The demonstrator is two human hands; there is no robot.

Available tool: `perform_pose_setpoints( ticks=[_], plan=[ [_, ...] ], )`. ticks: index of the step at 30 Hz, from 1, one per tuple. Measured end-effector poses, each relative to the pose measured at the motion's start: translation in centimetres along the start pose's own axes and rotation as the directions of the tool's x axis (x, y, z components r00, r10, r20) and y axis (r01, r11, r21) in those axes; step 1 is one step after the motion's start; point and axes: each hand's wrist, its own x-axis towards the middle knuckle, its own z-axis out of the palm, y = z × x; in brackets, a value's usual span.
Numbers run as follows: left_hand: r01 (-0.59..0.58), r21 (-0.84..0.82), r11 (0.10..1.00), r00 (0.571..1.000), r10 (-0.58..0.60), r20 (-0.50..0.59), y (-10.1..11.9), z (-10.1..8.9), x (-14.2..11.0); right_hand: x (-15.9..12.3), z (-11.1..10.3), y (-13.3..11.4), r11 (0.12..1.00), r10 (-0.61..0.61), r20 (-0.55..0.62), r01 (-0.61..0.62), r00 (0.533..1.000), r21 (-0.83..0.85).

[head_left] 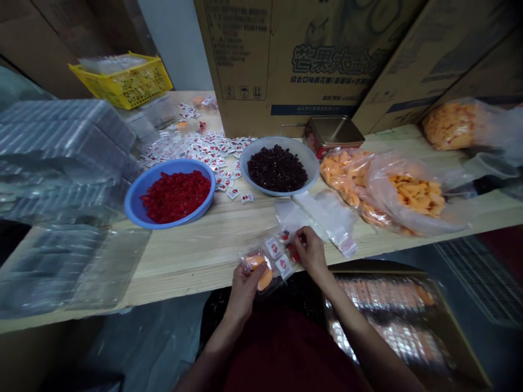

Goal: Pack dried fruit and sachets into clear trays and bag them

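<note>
Over counter's [183, 258] front edge, left hand [245, 283] gripped clear plastic tray [273, 279] by end with orange pieces [265, 280]. Right hand [312, 251], fingertips bunched, met red pieces [293, 252]; pinching any, couldn't tell. Step seemed filling; next move likely called for steady hold. Tray looked glossy, white sachets [273, 247] midway.

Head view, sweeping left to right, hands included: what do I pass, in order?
Stacked clear trays, blue bowl of red pieces, left hand, clear package, right hand, open bag of orange pieces. The pale bowl is left out: its span overlaps the hands.
</note>
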Motion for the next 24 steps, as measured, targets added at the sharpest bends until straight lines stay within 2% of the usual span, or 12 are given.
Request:
perform_pose_setpoints(
  ticks=[3, 9, 11, 14, 16, 19, 22, 24],
  plan=[
    [0.006, 0.007, 1.0, 1.0, -0.006, 0.008, -0.2, 0.1, 0.3, 0.6, 0.2, 0.1, 1.0, -0.031, 0.013, 0.031, 0.999, 0.003],
    [-0.023, -0.063, 0.998, 0.999, 0.025, 0.032, -1.0, 1.2, 1.5, -0.2, 0.2, -1.4, 0.966, -0.256, 0.113, 0.26, 0.96, -0.02],
    [-0.005, -0.087, 0.996, 0.999, 0.009, 0.046, -1.3, 1.5, 1.9, -0.7, -0.3, -1.3, 0.966, -0.228, 0.12, 0.24, 0.966, -0.1],
    [0.026, -0.105, 0.994, 0.999, -0.023, 0.027, -1.4, 1.8, 2.4, -1.3, -1.6, -0.4, 0.955, -0.102, 0.047, 0.112, 0.994, -0.276],
    [0.031, -0.099, 0.995, 0.999, -0.03, 0.017, -1.2, 2.2, 2.6, -1.7, -2.5, 0.0, 0.944, -0.06, 0.029, 0.067, 0.998, -0.323],
    [-0.005, -0.08, 0.997, 1.0, 0.006, 0.007, -1.2, 3.5, 3.0, -2.3, -3.0, -0.7, 0.958, -0.111, 0.097, 0.132, 0.989, -0.254],
    [-0.074, -0.034, 0.997, 0.997, 0.074, 0.0, -1.6, 5.3, 3.6, -2.9, -2.3, -2.4, 0.968, -0.2, 0.171, 0.222, 0.965, -0.12],
    [-0.119, 0.006, 0.993, 0.993, 0.119, -0.006, -1.7, 6.2, 3.9, -3.2, -1.7, -3.2, 0.973, -0.215, 0.183, 0.226, 0.959, -0.04]
  ],
)
